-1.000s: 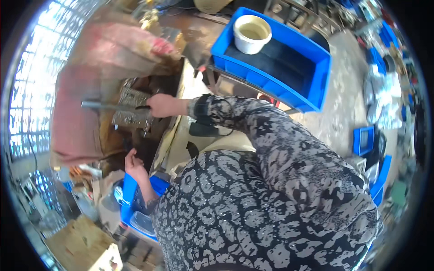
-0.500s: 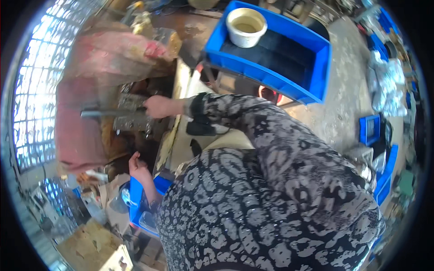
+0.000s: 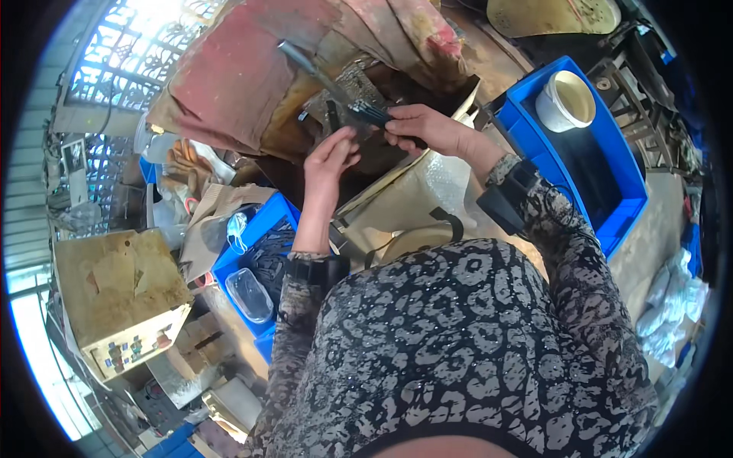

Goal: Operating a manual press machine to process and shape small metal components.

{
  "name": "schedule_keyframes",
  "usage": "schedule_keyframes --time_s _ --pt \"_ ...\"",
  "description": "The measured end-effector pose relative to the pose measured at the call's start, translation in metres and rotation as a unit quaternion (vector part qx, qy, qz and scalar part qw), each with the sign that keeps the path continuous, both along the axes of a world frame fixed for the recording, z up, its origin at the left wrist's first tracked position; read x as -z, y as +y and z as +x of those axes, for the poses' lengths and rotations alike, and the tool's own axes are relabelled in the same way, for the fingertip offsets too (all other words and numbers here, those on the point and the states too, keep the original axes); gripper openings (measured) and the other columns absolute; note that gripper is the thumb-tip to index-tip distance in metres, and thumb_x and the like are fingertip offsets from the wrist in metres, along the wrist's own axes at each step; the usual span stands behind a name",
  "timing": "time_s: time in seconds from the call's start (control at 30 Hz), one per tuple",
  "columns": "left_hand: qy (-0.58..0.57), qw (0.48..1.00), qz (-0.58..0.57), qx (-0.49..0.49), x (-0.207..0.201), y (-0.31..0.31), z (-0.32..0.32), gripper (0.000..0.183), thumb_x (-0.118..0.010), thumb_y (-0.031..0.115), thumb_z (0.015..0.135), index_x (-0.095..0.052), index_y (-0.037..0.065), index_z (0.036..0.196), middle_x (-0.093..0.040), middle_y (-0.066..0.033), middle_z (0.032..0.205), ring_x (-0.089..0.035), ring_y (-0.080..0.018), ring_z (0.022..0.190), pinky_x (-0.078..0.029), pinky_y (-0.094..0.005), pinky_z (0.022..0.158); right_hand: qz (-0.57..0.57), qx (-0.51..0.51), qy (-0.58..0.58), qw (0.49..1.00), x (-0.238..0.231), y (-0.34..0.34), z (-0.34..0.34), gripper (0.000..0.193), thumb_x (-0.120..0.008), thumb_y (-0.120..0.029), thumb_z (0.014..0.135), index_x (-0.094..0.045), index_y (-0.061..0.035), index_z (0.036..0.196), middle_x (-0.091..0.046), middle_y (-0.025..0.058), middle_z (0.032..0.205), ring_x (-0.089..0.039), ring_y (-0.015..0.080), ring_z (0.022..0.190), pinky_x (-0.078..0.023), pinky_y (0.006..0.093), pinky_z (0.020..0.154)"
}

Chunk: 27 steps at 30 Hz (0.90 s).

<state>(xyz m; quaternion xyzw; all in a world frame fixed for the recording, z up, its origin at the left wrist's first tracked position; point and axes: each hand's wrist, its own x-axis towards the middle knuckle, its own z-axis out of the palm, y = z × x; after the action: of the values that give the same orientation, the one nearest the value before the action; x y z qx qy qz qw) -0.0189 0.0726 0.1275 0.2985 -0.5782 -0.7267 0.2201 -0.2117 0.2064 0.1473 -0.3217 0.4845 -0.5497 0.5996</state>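
My right hand is closed at the dark, ridged end of a metal rod. The rod slants away to the upper left, over a pink cloth cover. Close by on the left, my left hand is closed in a pinch, fingers curled. A narrow dark piece stands up at its fingertips; its kind is unclear. Both hands are above a dark opening under the cloth, where a shiny, bumpy metal block shows in part behind the rod.
A blue bin at right holds a white bucket. At left, another blue bin contains dark pieces and a clear plastic box. Brown gloves and a stained metal cabinet lie farther left. Bubble wrap is near my right forearm.
My view has swung leftward. The rod went from level to slanting up. My left hand rose from low beside the opening to near my right hand, its fingers now pinching a dark piece.
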Motion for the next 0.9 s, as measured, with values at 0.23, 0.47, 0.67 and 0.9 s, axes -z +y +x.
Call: schedule_keyframes --time_s 0.23,0.47,0.67,0.9 --pt "0.163 0.975 0.098 0.118 -0.013 0.037 -0.054 0.019 -0.055 0.009 0.095 -0.063 -0.001 0.108 -0.063 -0.0114 0.113 -0.059 -0.0189 0.106 -0.048 -0.0345 0.09 0.033 0.103 0.147 0.983 -0.014 0.052 0.018 0.024 -0.056 -0.021 0.093 -0.062 0.0006 0.101 -0.061 0.0037 0.075 -0.057 0.0117 0.062 -0.048 0.0264 0.056" --pt "0.086 0.987 -0.088 0.107 -0.009 0.059 -0.074 0.022 -0.055 0.003 0.093 -0.064 -0.003 0.112 -0.064 -0.0112 0.113 -0.064 -0.0164 0.093 -0.054 -0.0283 0.08 0.048 0.239 0.308 0.92 -0.03 0.147 -0.029 0.025 -0.057 -0.015 0.09 -0.062 0.0 0.109 -0.061 0.0076 0.076 -0.056 0.013 0.056 -0.047 0.0278 0.052" --pt "-0.175 0.93 -0.306 -0.101 0.036 0.026 -0.012 0.026 -0.045 -0.001 0.095 -0.063 0.0 0.114 -0.062 -0.0045 0.104 -0.062 -0.0096 0.074 -0.049 -0.0212 0.06 0.291 0.425 0.519 0.682 0.001 0.252 -0.203 0.032 -0.053 -0.021 0.088 -0.064 0.0027 0.105 -0.067 0.0233 0.091 -0.067 0.0365 0.081 -0.053 0.0439 0.071" --pt "-0.265 0.877 -0.374 -0.146 0.071 0.022 0.012 0.026 -0.045 0.002 0.095 -0.064 0.001 0.113 -0.067 -0.0074 0.1 -0.059 -0.0089 0.067 -0.047 -0.0232 0.056 0.526 0.15 0.559 0.623 0.075 0.258 -0.319 0.033 -0.056 -0.023 0.084 -0.068 -0.0059 0.109 -0.066 0.0166 0.113 -0.061 0.0335 0.109 -0.049 0.0421 0.089"
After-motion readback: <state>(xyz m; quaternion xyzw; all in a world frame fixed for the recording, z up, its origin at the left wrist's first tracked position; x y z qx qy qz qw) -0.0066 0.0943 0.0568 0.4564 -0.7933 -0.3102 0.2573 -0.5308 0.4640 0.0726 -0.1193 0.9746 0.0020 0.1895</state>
